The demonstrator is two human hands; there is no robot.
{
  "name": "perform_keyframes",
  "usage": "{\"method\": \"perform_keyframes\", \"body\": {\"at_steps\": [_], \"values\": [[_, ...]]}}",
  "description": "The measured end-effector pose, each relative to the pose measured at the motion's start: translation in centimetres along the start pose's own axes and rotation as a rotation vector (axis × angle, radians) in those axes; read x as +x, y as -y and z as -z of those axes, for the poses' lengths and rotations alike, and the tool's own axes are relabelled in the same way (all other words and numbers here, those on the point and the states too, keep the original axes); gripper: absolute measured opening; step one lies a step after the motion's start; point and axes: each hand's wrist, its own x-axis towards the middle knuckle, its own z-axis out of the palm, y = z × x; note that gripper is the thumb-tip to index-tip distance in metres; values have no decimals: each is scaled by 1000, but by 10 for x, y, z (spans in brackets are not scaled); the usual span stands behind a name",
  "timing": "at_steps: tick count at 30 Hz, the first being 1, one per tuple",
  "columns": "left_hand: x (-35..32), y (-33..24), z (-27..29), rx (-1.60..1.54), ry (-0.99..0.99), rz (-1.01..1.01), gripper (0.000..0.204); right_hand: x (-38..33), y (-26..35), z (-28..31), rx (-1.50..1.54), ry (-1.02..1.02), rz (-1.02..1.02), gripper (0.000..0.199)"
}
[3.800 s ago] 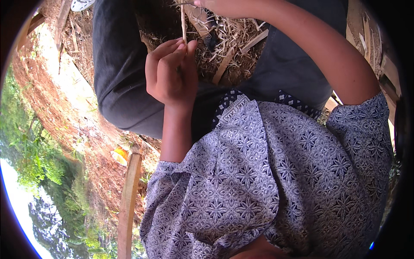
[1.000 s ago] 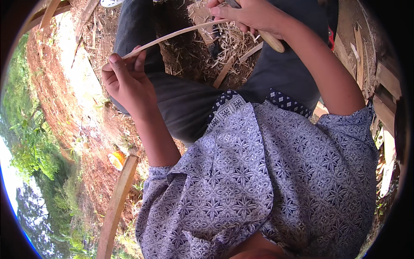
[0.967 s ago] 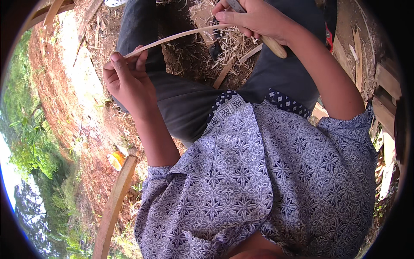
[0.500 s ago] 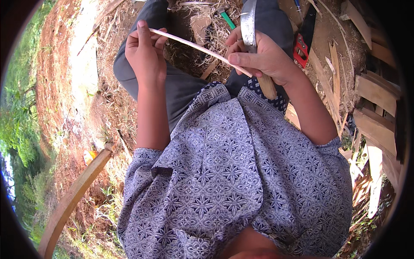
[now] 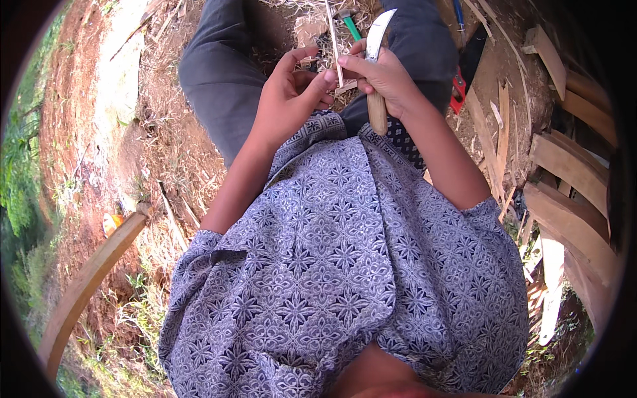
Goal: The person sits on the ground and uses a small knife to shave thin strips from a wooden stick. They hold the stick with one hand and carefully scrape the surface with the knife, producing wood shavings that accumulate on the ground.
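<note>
My right hand (image 5: 385,79) grips a knife (image 5: 375,60) with a wooden handle and a curved pale blade that points up and away from me. The same hand pinches a thin bamboo strip (image 5: 334,40), which stands almost upright between my knees. My left hand (image 5: 288,99) is beside it, its thumb tip touching the strip's lower end and the other fingers loosely curled. Both hands work above my lap, over dark grey trousers (image 5: 219,73) and a blue patterned shirt (image 5: 345,265).
Straw and shavings cover the ground ahead. A green-handled tool (image 5: 350,26) and a red and black tool (image 5: 464,73) lie there. Split bamboo slats (image 5: 564,192) are piled at right. A curved wooden bar (image 5: 86,278) runs at lower left over red earth.
The strip lay stretched sideways between my two hands; now it stands upright and my hands have come together in front of me. The view has tilted down toward my lap.
</note>
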Motion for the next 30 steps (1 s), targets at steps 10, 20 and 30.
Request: {"method": "perform_keyframes", "body": {"at_steps": [10, 20, 30], "values": [[32, 21, 26, 621, -185, -225, 26, 69, -28, -29, -25, -114, -211, 26], [35, 16, 35, 727, -281, -334, 12, 69, -17, -32, -115, -24, -323, 34], [33, 28, 16, 911, -222, -622, 15, 41, -11, 23, -830, 88, -233, 41]]}}
